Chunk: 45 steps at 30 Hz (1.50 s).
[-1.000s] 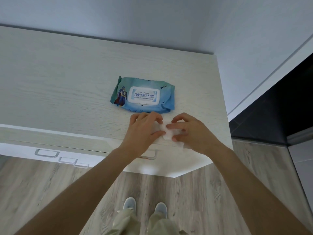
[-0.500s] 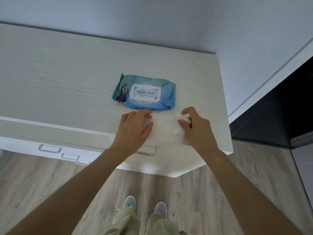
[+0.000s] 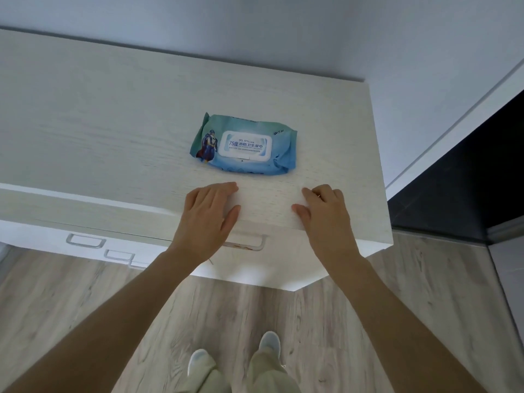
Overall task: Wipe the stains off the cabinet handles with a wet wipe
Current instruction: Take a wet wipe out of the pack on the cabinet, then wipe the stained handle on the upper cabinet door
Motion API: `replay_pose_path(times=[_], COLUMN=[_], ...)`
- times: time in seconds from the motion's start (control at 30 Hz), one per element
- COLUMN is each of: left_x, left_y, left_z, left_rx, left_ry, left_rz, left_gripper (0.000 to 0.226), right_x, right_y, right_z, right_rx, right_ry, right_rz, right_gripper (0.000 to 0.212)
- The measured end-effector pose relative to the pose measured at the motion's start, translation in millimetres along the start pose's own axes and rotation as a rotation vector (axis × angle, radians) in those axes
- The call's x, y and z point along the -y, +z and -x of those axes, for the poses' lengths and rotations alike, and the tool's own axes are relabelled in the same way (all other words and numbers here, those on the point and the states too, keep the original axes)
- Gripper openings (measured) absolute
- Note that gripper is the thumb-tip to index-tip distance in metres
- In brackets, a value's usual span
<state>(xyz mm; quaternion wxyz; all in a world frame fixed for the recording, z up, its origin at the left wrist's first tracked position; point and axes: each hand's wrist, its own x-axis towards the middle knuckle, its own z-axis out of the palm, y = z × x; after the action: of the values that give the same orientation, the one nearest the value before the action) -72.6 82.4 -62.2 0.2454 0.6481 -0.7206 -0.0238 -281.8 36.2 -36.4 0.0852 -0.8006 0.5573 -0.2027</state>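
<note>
A white wet wipe lies spread flat on the pale wood cabinet top, near its front edge. My left hand rests on the wipe's left edge with fingers straight. At the wipe's right edge, my right hand pinches it with curled fingers. Just below the edge, between my wrists, a clear drawer handle shows reddish stains; my left wrist covers part of it. Two more clear handles sit further left on the cabinet front.
A blue-green pack of wet wipes lies lid shut on the cabinet top just beyond my hands. A grey wall stands behind the cabinet, a dark opening to its right. Wood-look floor and my shoes are below.
My hands were close together on the bunched wipe. They have moved apart, left hand leftward and right hand rightward, and the wipe now lies spread flat between them.
</note>
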Motion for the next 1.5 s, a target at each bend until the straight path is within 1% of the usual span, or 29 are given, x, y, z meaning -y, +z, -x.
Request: replay_pose_path(times=[0.07,0.13,0.23,0.3,0.4,0.5,0.63,0.73,0.87,1.0,1.07,1.13,1.2,1.33,1.4,1.5], left_x=[6,15,31,41,54,65,77,86,96,105,109,110,109,111,114,114], left_y=[-1,-4,-6,-7,-4,0,5,13,39,72,85,95,102,106,105,107], left_z=[3,9,21,33,48,58,69,70,64,50,39,28,19,9,7,5], left_rx=[-0.010,-0.031,-0.069,-0.090,-0.094,-0.086,-0.055,-0.092,-0.232,-0.473,-0.613,-0.735,-0.827,-0.901,-0.927,-0.969], left_ry=[0.058,0.121,0.244,0.313,0.405,0.418,0.346,0.356,0.388,0.414,0.430,0.430,0.438,0.492,0.518,0.530], left_rz=[-0.018,-0.041,-0.117,-0.139,-0.190,-0.262,-0.352,-0.419,-0.452,-0.458,-0.426,-0.387,-0.348,-0.337,-0.334,-0.345], left_gripper=[0.040,0.040,0.039,0.039,0.045,0.057,0.090,0.100,0.099,0.095,0.093,0.089,0.086,0.091,0.093,0.095], right_x=[9,19,30,41,60,74,84,85,75,60,51,43,38,28,21,14], right_y=[3,7,14,19,27,38,49,56,76,107,121,133,144,163,172,179], right_z=[6,11,18,27,46,64,82,88,87,87,85,84,82,80,78,76], right_rx=[-0.049,-0.098,-0.148,-0.215,-0.329,-0.379,-0.393,-0.404,-0.478,-0.619,-0.688,-0.724,-0.784,-0.927,-0.967,-0.995], right_ry=[-0.008,0.019,0.106,0.159,0.224,0.259,0.310,0.321,0.295,0.228,0.168,0.114,0.068,0.009,-0.028,-0.114], right_rz=[-0.017,-0.037,-0.070,-0.131,-0.220,-0.269,-0.328,-0.365,-0.384,-0.407,-0.424,-0.431,-0.468,-0.637,-0.725,-0.700], right_gripper=[0.021,0.016,0.015,0.016,0.019,0.021,0.018,0.015,0.016,0.013,0.014,0.013,0.017,0.030,0.028,0.026])
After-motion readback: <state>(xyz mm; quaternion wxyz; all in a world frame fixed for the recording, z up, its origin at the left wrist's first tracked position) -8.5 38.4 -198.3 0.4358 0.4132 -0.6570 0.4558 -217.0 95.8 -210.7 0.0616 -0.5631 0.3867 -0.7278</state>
